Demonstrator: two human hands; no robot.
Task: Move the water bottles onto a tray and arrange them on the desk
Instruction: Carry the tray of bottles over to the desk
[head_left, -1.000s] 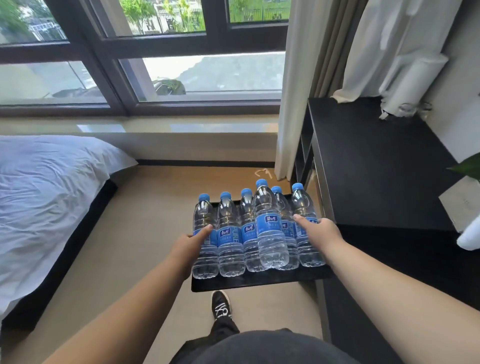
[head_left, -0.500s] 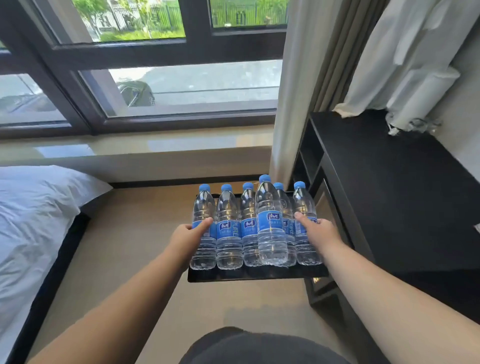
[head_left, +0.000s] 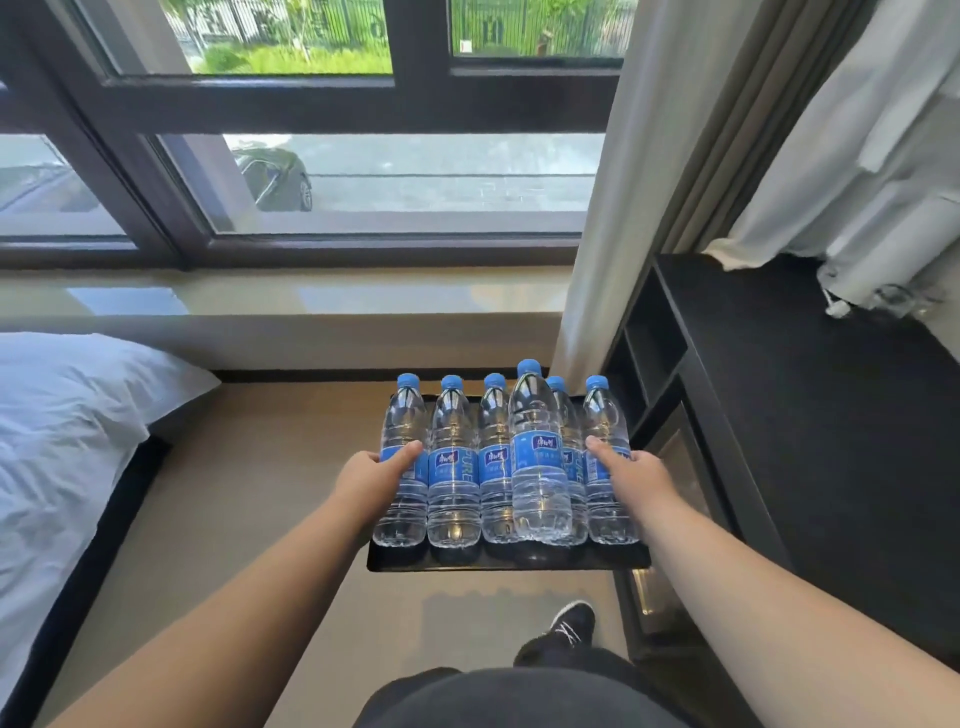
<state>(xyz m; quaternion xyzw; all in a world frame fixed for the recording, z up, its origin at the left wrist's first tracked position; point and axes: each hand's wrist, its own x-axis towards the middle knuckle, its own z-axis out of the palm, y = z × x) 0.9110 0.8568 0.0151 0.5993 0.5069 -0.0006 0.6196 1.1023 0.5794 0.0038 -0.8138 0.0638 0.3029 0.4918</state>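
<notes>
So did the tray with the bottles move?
Yes. The tray has gone forward, toward the window: the tallest bottle's cap now reaches the dark strip below the sill, and before it stopped short of it.

We hold the tray (head_left: 509, 562) of water bottles (head_left: 537, 467) over open floor (head_left: 249, 493), the bed (head_left: 62, 441) well off to our left and the dark surface (head_left: 805, 415) near on our right. There is open room over the near and middle parts of the surface. At its far end white drapes (head_left: 857, 182) hang down onto it, and the curtain (head_left: 608, 208) hangs by its far left corner. Our left hand (head_left: 374, 478) and right hand (head_left: 641, 475) are both taken up with the tray.
</notes>
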